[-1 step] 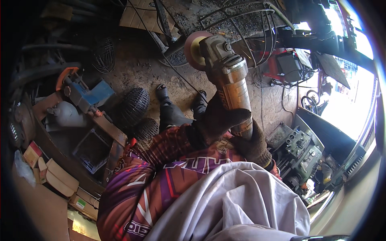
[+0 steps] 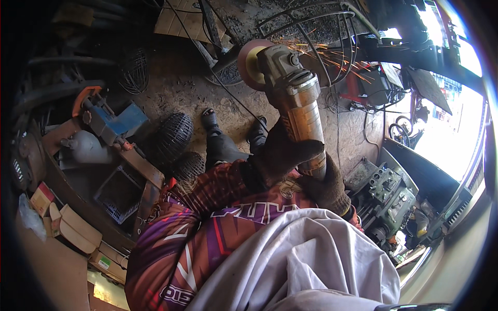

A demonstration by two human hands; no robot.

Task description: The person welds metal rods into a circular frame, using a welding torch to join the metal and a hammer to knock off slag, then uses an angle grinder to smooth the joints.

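Note:
An angle grinder (image 2: 298, 96) with a worn orange-and-silver body is held out in front of me, its head pointing away. My left hand (image 2: 285, 155), in a dark glove, wraps round the middle of the body. Lower down, my right hand (image 2: 332, 189), in a brown knitted glove, grips the rear end. The round reddish disc (image 2: 253, 65) sits at the left of the grinder head. Orange sparks (image 2: 332, 54) spray rightward from behind that head, beside a frame of bent metal rods (image 2: 306, 19). Where the disc touches metal is hidden.
A black cable (image 2: 233, 98) crosses the floor near my feet. On the left stand dark wire cages (image 2: 174, 136), a blue machine part (image 2: 124, 124) and a cardboard box (image 2: 78, 228). A greenish metal machine (image 2: 389, 194) is close on my right.
Orange sparks now fan out to the right of the grinder head, where only faint specks showed before. Both hands and the grinder have stayed almost in place.

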